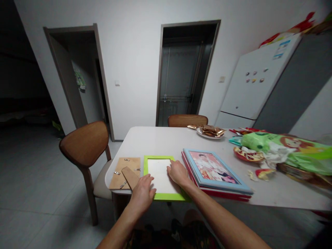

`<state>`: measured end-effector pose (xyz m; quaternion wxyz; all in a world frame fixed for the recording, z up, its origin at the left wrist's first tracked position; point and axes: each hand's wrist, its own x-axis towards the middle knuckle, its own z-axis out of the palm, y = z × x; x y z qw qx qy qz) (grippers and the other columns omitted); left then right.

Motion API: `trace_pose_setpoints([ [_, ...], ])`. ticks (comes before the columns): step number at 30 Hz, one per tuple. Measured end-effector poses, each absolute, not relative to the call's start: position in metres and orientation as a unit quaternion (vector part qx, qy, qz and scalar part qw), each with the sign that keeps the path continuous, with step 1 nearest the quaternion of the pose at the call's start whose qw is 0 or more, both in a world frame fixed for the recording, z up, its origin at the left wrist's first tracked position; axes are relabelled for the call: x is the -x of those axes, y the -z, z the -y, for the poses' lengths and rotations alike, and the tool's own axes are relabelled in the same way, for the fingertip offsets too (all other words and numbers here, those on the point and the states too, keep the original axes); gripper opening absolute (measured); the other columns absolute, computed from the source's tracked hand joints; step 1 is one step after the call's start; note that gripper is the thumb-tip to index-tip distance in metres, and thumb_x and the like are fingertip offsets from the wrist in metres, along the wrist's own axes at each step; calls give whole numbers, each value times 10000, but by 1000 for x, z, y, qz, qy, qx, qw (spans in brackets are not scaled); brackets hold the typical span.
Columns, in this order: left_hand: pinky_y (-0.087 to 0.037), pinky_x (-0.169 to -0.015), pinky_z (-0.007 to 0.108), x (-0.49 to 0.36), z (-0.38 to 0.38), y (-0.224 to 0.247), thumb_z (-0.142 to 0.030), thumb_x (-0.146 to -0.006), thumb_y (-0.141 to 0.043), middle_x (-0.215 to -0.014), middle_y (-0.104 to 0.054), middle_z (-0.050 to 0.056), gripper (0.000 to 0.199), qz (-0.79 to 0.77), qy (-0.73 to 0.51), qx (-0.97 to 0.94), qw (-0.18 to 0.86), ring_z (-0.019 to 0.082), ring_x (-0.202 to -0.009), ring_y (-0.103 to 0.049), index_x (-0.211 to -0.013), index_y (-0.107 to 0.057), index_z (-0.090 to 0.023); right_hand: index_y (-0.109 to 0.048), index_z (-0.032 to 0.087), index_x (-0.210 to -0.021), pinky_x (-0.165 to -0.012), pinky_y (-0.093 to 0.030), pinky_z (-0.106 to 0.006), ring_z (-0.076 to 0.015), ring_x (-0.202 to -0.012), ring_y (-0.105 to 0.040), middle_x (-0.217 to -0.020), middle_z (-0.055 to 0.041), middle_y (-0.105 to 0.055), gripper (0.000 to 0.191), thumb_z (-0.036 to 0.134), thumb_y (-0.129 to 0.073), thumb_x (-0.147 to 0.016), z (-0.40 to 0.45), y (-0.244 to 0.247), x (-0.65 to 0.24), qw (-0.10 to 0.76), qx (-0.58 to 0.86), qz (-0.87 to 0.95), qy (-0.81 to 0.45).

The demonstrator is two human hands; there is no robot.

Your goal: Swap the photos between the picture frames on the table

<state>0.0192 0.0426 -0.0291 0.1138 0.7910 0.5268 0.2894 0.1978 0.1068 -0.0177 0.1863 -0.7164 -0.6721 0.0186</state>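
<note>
A lime-green picture frame (171, 196) lies at the table's front edge, with a plain white surface (158, 175) inside its border. My left hand (142, 191) rests at its lower left corner, fingers loosely apart and holding nothing. Over the frame's right side lies my right hand (178, 173), its thumb and forefinger spread at the edge of the white surface. Left of the frame is a brown backing board (120, 176) with metal clips and a fold-out stand (130, 177), partly behind my left hand. To the right, a light-blue picture frame (198, 173) with a pink picture tops a stack with red-edged frames (225, 195).
Farther back on the white table (153, 140) stands a plate (207, 136) of gold-wrapped packets. Pomegranate pieces (249, 154), crumpled tissue and a green plastic bag (301, 150) occupy the right. Wooden chairs stand at the left (86, 147) and far side (188, 120).
</note>
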Motion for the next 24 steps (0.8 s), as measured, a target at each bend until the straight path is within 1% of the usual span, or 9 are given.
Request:
trace_pose_setpoints([
  [3,-267,-1000,385,16,-40,33,-172,-680,-522,-1261,-426,143,455,-541,-288,-785,93,219,-1187,-358,-1128,-466,-117,-524,130,-1105,-792,-345,-286,-203,-946,-500,-1009,-133,-546,366,252,-415,-777,-100,16,-185,231,660,714,-31],
  [6,-266,-990,419,58,-41,39,-217,-630,-581,-1268,-416,158,533,-600,-256,-754,75,259,-1203,-332,-1140,-456,-123,-567,149,-1049,-812,-323,-276,-190,-945,-479,-994,-106,-560,332,270,-433,-771,-89,12,-153,246,582,773,-58],
  [9,-267,-979,439,87,-45,45,-207,-598,-600,-1280,-404,155,539,-641,-216,-734,58,275,-1211,-316,-1117,-473,-142,-573,191,-1025,-792,-315,-323,-208,-919,-468,-953,-92,-578,333,351,-434,-769,-76,11,-113,221,512,828,-59],
  [11,-267,-984,421,96,-48,50,-196,-603,-589,-1276,-410,152,509,-649,-209,-729,52,265,-1207,-325,-1098,-486,-141,-573,195,-996,-789,-301,-380,-238,-906,-460,-924,-99,-577,382,446,-453,-735,-69,13,-92,191,487,851,-45],
  [13,-273,-987,395,101,-51,54,-194,-607,-585,-1266,-423,145,494,-647,-214,-731,48,253,-1199,-342,-1089,-491,-136,-568,189,-979,-787,-291,-414,-258,-903,-452,-919,-106,-562,423,478,-509,-676,-65,15,-78,173,483,858,-33],
  [16,-299,-976,372,104,-54,54,-200,-601,-597,-1231,-461,146,481,-642,-222,-733,48,249,-1169,-386,-1067,-507,-123,-542,211,-1021,-765,-312,-375,-233,-884,-458,-920,-85,-541,392,370,-548,-662,-64,16,-71,193,479,854,-53],
  [19,-333,-957,359,102,-53,42,-220,-610,-601,-1201,-493,122,450,-640,-251,-725,45,235,-1125,-440,-1046,-520,-147,-508,239,-1082,-756,-329,-319,-195,-876,-464,-941,-63,-530,399,284,-530,-686,-63,7,-76,261,460,844,-85],
  [21,-333,-959,360,95,-50,29,-236,-620,-603,-1213,-484,106,443,-635,-281,-719,29,228,-1129,-436,-1049,-518,-167,-523,241,-1065,-771,-334,-306,-185,-890,-459,-967,-57,-523,379,263,-533,-687,-61,-3,-85,306,446,837,-87],
  [24,-316,-975,361,71,-43,9,-229,-617,-623,-1213,-484,113,459,-616,-307,-725,19,227,-1146,-413,-1057,-515,-158,-571,227,-992,-793,-345,-303,-180,-904,-458,-977,-54,-525,310,241,-536,-685,-55,-15,-110,344,435,828,-90],
])
